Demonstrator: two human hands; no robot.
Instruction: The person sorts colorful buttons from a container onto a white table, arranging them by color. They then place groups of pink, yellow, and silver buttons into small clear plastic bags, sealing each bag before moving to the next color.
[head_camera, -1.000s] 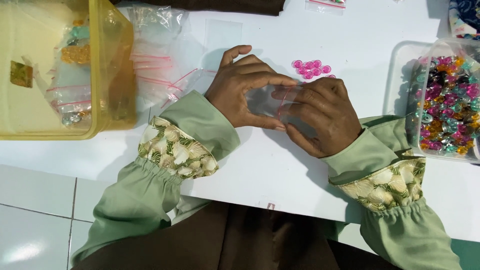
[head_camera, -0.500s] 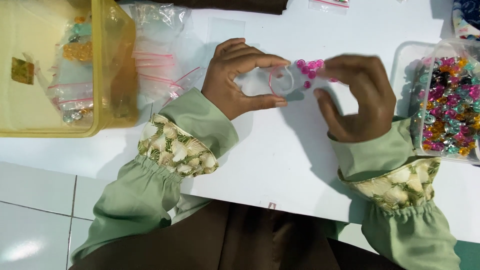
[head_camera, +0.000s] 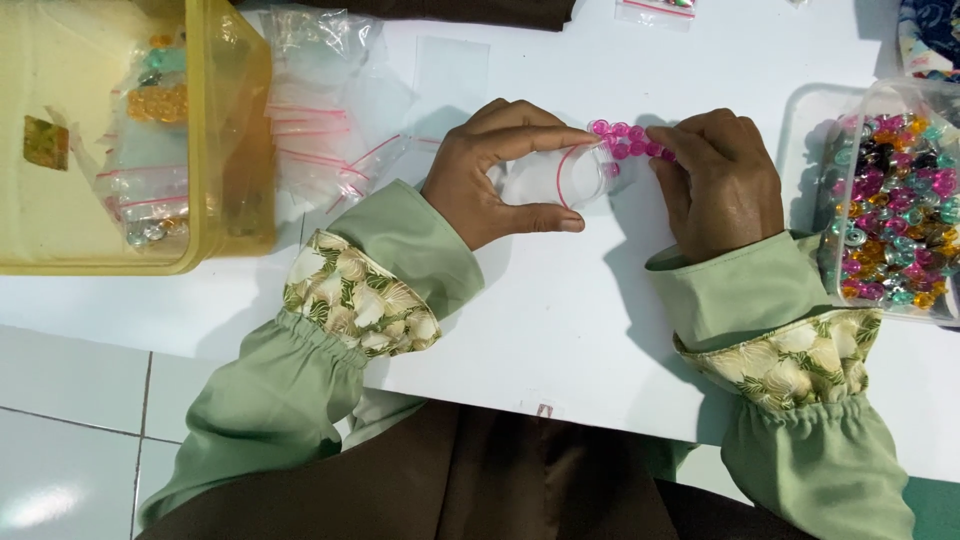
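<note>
Head view: your left hand (head_camera: 495, 175) fingers grip a clear bag (head_camera: 565, 178); your right hand (head_camera: 722, 180) fingers pinch pink beads (head_camera: 628, 140). Yellow tub (head_camera: 235, 130) left, clear bead box (head_camera: 895, 200) right, on white tabletop (head_camera: 560, 330).

A small clear zip bag (head_camera: 565, 178) with a red seal line lies on the white table, held open between thumb and forefinger of the left hand (head_camera: 495, 175) — its mouth faces a cluster of pink beads.

A loose heap of empty clear zip bags (head_camera: 330, 130), each with a thin red strip, lies just beside the yellow plastic tub (head_camera: 235, 150). Inside that tub sit more small clear bags (head_camera: 150, 150) — filled with orange, teal and silvery bits — and a small square brown-and-gold label (head_camera: 45, 142) shows on its wall. At the top edge another clear bag (head_camera: 655, 8) with a red strip is partly cut off.
</note>
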